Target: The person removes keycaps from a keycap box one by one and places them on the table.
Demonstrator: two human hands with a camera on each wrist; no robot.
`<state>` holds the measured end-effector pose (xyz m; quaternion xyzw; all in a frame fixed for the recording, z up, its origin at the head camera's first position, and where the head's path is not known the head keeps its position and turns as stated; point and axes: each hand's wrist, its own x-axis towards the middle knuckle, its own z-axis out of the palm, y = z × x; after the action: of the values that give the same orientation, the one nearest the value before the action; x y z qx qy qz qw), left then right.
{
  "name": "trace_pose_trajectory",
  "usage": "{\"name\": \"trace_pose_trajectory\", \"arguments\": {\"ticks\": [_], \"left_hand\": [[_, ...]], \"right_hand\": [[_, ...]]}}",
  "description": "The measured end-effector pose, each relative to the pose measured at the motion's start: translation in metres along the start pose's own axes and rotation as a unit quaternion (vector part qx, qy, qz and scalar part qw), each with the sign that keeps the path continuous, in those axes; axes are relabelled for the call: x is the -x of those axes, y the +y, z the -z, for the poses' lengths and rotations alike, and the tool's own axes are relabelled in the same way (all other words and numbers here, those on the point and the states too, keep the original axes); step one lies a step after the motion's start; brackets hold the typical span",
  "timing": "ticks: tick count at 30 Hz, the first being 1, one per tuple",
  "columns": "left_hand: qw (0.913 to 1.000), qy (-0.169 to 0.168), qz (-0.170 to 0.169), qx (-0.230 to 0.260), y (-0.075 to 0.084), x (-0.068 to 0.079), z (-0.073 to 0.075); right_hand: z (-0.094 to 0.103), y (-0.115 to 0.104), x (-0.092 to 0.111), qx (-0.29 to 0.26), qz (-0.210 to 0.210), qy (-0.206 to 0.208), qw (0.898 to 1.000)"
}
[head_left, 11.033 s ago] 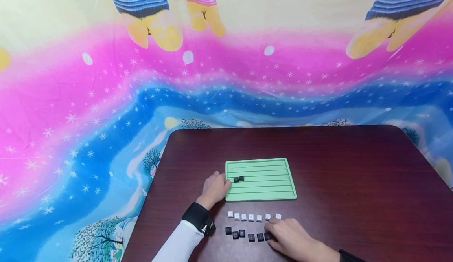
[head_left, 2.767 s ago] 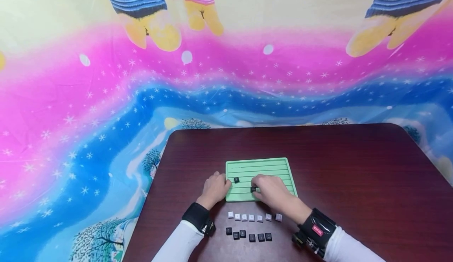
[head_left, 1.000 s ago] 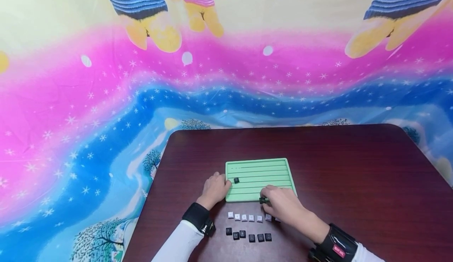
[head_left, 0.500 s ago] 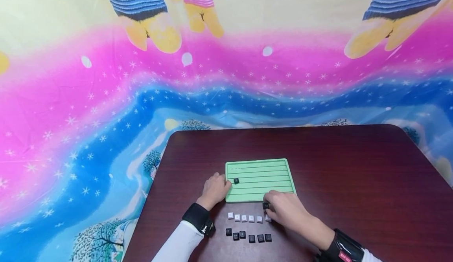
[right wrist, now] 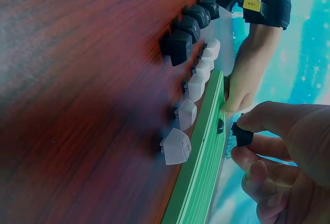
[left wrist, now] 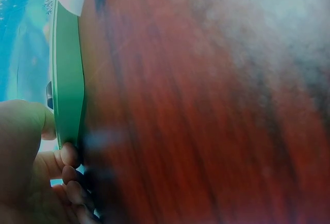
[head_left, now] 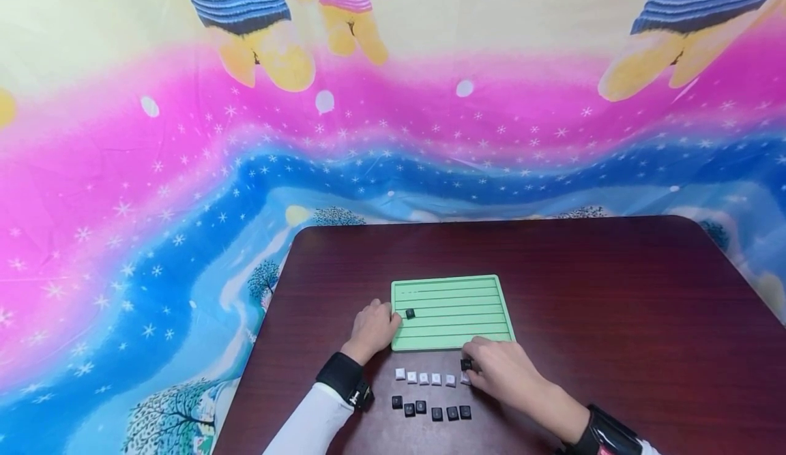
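At its left edge, the ribbed green tray [head_left: 454, 322] is gripped by my left hand [head_left: 372, 325], thumb over the rim and fingertips under it in the left wrist view. My right hand [head_left: 505, 370] pinches a black keycap [right wrist: 242, 135] between thumb and fingers, just off the tray's near right edge and over the right end of a row of white keycaps [head_left: 424, 378]. One black keycap [head_left: 410, 314] lies on the tray near the left thumb. The right hand hides the rightmost white keycap in the head view.
Nearer to me than the white row, several black keycaps [head_left: 437, 414] lie in an uneven line on the dark red-brown table [head_left: 614, 305]. A patterned cloth [head_left: 393, 121] hangs behind the table.
One of two black keycaps on the tray was lifted by my right hand, which carried it over the tray, then toward me and right past the near edge. The left hand stayed put.
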<state>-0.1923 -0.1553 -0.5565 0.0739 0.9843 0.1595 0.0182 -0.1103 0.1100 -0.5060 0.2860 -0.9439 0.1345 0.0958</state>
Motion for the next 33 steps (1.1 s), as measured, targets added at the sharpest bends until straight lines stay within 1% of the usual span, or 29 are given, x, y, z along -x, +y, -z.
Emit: {"name": "trace_pose_trajectory", "arguments": {"ticks": [5,12,18,22,28,33], "left_hand": [[1.0,-0.001,-0.001,0.0,0.0,0.0,0.0],[1.0,-0.004,0.001,-0.003,0.001,0.0,0.001],[1.0,0.0,0.001,-0.004,0.001,0.0,0.001],[1.0,-0.003,0.004,-0.002,0.001,0.0,0.0],[0.9999,-0.008,0.006,-0.003,0.0,0.0,0.0],[1.0,-0.005,0.004,-0.007,-0.001,-0.001,-0.001]], "right_hand": [[0.0,-0.002,0.005,-0.008,0.007,-0.004,1.0],[0.001,-0.004,0.011,-0.001,0.014,-0.015,1.0],[0.003,-0.006,0.017,-0.007,0.008,-0.027,1.0],[0.001,-0.006,0.023,-0.007,0.006,-0.035,0.999],[-0.003,-0.006,0.032,-0.001,0.017,-0.031,0.999],[-0.006,-0.004,0.037,0.002,0.025,-0.031,0.999]]}}
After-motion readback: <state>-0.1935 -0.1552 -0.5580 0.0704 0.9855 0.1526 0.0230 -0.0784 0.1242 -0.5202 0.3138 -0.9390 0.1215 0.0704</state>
